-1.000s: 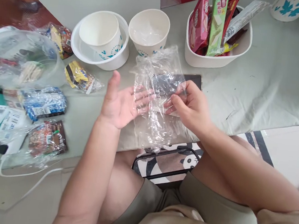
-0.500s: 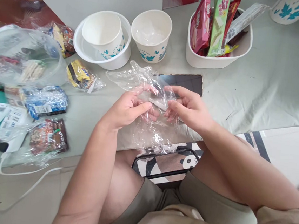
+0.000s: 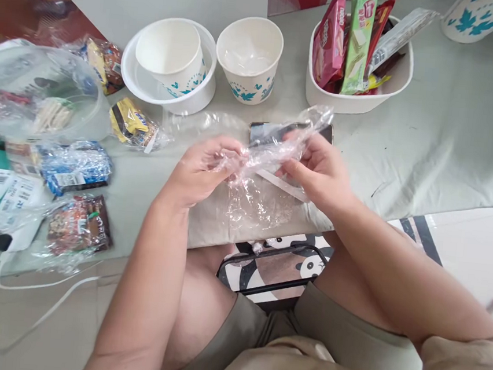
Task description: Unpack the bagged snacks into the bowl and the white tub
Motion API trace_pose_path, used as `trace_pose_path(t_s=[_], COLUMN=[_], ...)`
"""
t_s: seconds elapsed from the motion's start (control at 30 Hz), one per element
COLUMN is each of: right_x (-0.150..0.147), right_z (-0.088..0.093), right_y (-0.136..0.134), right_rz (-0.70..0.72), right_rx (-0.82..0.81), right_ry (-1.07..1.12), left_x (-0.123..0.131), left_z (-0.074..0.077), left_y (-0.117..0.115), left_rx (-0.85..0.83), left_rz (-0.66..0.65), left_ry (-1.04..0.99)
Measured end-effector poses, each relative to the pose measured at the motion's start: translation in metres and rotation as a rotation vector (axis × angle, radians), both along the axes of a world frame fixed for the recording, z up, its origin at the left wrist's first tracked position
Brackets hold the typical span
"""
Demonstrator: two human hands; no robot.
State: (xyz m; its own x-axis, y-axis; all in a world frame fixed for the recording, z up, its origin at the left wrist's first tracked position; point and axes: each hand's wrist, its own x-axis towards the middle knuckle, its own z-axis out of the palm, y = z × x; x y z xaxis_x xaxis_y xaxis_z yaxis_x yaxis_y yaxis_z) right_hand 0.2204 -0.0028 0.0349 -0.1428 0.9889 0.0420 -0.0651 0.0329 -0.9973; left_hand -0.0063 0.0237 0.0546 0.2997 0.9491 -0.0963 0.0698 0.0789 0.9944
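Observation:
A crumpled clear plastic bag [image 3: 266,158] stretches between my two hands, just above the cloth near the table's front edge. My left hand [image 3: 208,167] is closed on its left side, thumb against the fingers. On the other side, my right hand [image 3: 318,168] grips the film between thumb and bent fingers. Loose plastic hangs below the hands toward my lap. Behind the bag lies a dark smartphone [image 3: 258,132], partly covered by the film and my right hand. A narrow white strip [image 3: 282,185] shows under the bag.
At the back stand a paper cup [image 3: 248,63], a white bowl [image 3: 130,63] holding another cup, and a white tub [image 3: 354,106] of wrapped snacks. To the left are a clear plastic container [image 3: 42,89], snack packets [image 3: 81,224] and a white power bank [image 3: 19,210] with a cable.
My hands have spread slightly apart. The bag, bunched up in the middle before, is now drawn out between them, its upper end swung right over the phone.

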Motion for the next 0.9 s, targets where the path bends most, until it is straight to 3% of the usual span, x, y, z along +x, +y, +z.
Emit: trace_pose_path(t_s=[0.1, 0.23, 0.37, 0.5, 0.67, 0.77, 0.9], right_x=[0.001, 0.002, 0.006, 0.007, 0.004, 0.005, 0.007], right_z=[0.007, 0.004, -0.004, -0.002, 0.001, 0.0, -0.003], right_y=[0.0, 0.004, 0.008, 0.004, -0.001, 0.001, 0.002], right_rz=[-0.072, -0.179, -0.257, -0.183, -0.075, -0.116, -0.148], right_rx=[0.038, 0.066, -0.052, -0.093, -0.092, -0.068, 0.0], right_ry=[-0.075, -0.155, -0.051, 0.009, -0.076, -0.05, -0.052], left_x=[-0.002, -0.003, -0.002, 0.001, 0.005, 0.004, 0.004], left_z=[0.001, 0.006, 0.007, 0.007, 0.014, 0.015, 0.014], left_y=[-0.001, -0.003, -0.003, -0.002, -0.003, -0.002, 0.0], left_rx=[0.075, 0.043, 0.064, 0.011, 0.039, -0.121, -0.376], left_rz=[-0.02, -0.009, 0.005, 0.009, 0.135, 0.189, 0.061], left_ry=[0.023, 0.053, 0.016, -0.155, -0.12, -0.252, -0.206])
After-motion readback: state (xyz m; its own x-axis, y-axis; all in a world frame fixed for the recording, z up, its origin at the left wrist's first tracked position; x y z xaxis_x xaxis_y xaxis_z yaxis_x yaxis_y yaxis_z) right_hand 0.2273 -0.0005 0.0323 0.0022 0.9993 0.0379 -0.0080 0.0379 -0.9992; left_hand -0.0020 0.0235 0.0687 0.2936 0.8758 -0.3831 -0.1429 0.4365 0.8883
